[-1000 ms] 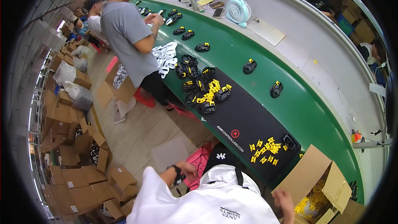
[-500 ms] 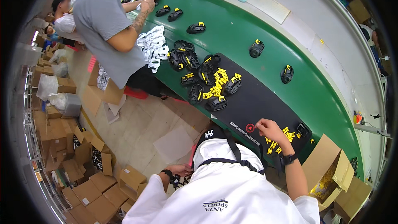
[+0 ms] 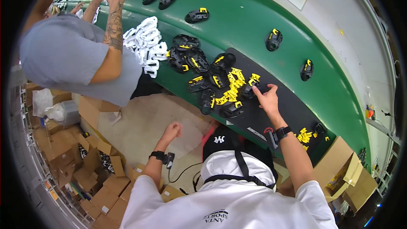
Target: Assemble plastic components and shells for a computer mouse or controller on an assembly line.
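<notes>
- The right hand (image 3: 269,101) was out over the dark mat (image 3: 288,104), fingers parted, nothing visible between them; its thumb tip overlapped the edge of one black shell (image 3: 248,90), though from where I stood I couldn't tell whether it touched.
- That shell lay just left of those fingers, a single yellow clip (image 3: 254,77) at its far end.
- The left hand (image 3: 172,131) hung above the floor, well left of the right fingers; its own fingers were half curled and blurred, and I couldn't tell whether they held anything.
- Further left of the right fingers I counted eight heaped shells (image 3: 197,59), overlapping enough that I could have missed one.
- Between that heap and the fingers lay a tangle of yellow parts (image 3: 235,85), too jumbled to count.
- Right of the fingers, a second yellow scatter (image 3: 303,135) was partly hidden by the right forearm.
- Beyond the fingers, two shells (image 3: 273,40) stood apart on the green bench (image 3: 237,29).
- Far left of the fingers lay one pile of white parts (image 3: 146,42), uncountable, beside a co-worker in a grey shirt (image 3: 63,53), whose busy hands were hard to make out.
- One open carton (image 3: 338,152) stood well right of the fingers.
</notes>
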A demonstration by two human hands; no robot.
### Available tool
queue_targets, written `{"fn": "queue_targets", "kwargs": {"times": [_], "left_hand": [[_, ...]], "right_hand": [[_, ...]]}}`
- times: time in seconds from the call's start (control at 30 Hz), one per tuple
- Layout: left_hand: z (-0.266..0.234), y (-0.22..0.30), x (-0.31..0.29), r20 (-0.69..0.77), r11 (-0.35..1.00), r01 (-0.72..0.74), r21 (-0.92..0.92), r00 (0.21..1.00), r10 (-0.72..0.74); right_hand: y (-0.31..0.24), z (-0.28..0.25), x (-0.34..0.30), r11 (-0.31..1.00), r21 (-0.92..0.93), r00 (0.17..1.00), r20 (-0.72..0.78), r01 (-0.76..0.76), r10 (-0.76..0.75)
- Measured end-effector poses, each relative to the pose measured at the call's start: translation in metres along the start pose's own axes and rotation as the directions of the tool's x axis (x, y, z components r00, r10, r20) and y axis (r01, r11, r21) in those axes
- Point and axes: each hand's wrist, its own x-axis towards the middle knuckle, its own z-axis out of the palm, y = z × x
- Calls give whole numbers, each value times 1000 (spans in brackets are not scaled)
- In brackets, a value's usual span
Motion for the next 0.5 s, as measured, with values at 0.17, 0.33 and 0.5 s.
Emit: {"fn": "queue_targets", "kwargs": {"times": [0.17,0.33,0.5], "left_hand": [[10,68,-4,-100,983,-108,-151,991,94],[13,69,-5,12,992,-110,-63,994,111],[18,75,6,57,992,-118,-35,991,119]], "right_hand": [[-13,22,1,996,-86,997,-79,15,-22],[-21,24,-5,994,-106,997,-65,35,-42],[-14,16,-6,991,-127,991,-119,46,-61]]}}
